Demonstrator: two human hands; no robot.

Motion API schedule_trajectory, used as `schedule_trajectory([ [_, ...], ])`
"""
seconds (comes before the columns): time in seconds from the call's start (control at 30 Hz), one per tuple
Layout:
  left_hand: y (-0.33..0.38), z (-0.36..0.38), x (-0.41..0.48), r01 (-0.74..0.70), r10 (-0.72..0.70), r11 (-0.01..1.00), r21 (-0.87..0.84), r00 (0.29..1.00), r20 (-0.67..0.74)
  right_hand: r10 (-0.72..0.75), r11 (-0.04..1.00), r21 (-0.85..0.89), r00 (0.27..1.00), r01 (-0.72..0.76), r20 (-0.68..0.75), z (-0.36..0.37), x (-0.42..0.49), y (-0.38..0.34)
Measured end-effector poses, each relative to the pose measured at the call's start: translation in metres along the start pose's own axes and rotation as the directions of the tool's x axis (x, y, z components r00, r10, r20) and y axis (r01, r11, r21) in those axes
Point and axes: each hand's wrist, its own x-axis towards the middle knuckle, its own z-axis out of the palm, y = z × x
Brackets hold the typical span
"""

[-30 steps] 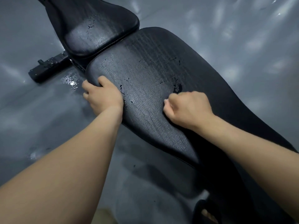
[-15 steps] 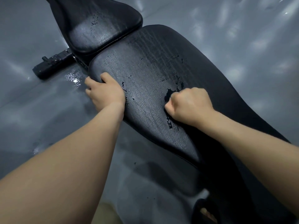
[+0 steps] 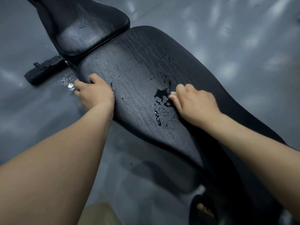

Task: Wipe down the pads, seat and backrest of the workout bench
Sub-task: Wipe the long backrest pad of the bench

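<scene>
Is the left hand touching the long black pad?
Touching. The head view shows the left hand gripping the edge of the long black pad, thumb on top, fingers curled over the side.

Water drops (image 3: 69, 84) glisten in a small puddle on a glossy grey floor (image 3: 243, 38); a sandalled foot (image 3: 204, 209) stands at the floor's near edge.
</scene>
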Motion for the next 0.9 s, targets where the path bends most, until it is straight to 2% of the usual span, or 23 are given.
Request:
schedule_trajectory([
  [0.1, 0.004, -0.005, -0.007, 0.002, -0.002, 1.000, 0.029, 1.000, 0.006, -0.110, 0.991, 0.075, 0.992, 0.114, -0.054, -0.010, -0.007, -0.007],
  [0.2, 0.006, -0.007, -0.011, 0.003, -0.003, 0.999, 0.051, 1.000, 0.006, -0.094, 0.973, 0.202, 0.989, 0.116, -0.117, -0.023, -0.007, -0.004],
  [0.33, 0.004, -0.003, -0.008, 0.002, 0.000, 0.997, 0.082, 1.000, -0.023, -0.183, 0.981, 0.055, 0.980, 0.187, -0.074, -0.023, -0.026, 0.003],
  [0.43, 0.002, 0.001, -0.005, -0.002, 0.006, 0.996, 0.091, 0.999, -0.041, -0.144, 0.978, 0.127, 0.977, 0.164, -0.157, -0.026, -0.036, 0.009],
  [0.57, 0.001, 0.002, -0.004, -0.005, 0.010, 0.995, 0.097, 0.999, -0.053, -0.143, 0.960, 0.238, 0.989, 0.148, -0.035, -0.012, -0.030, 0.012],
  [0.67, 0.002, 0.001, -0.006, -0.030, 0.039, 0.993, 0.111, 0.996, -0.076, -0.099, 0.912, 0.392, 0.992, 0.123, -0.081, -0.001, -0.016, 0.012],
  [0.73, 0.005, 0.000, -0.008, -0.074, 0.091, 0.983, 0.167, 0.991, -0.100, -0.045, 0.886, 0.456, 0.994, 0.084, -0.095, -0.002, -0.009, 0.012],
  [0.8, 0.005, -0.004, -0.014, -0.201, 0.228, 0.951, 0.236, 0.969, -0.093, -0.007, 0.863, 0.502, 0.996, 0.053, -0.095, -0.006, -0.006, 0.011],
  [0.9, -0.001, -0.011, -0.032, -0.508, 0.528, 0.812, 0.287, 0.849, 0.012, 0.058, 0.790, 0.614, 0.996, -0.003, -0.070, -0.014, -0.005, 0.009],
])
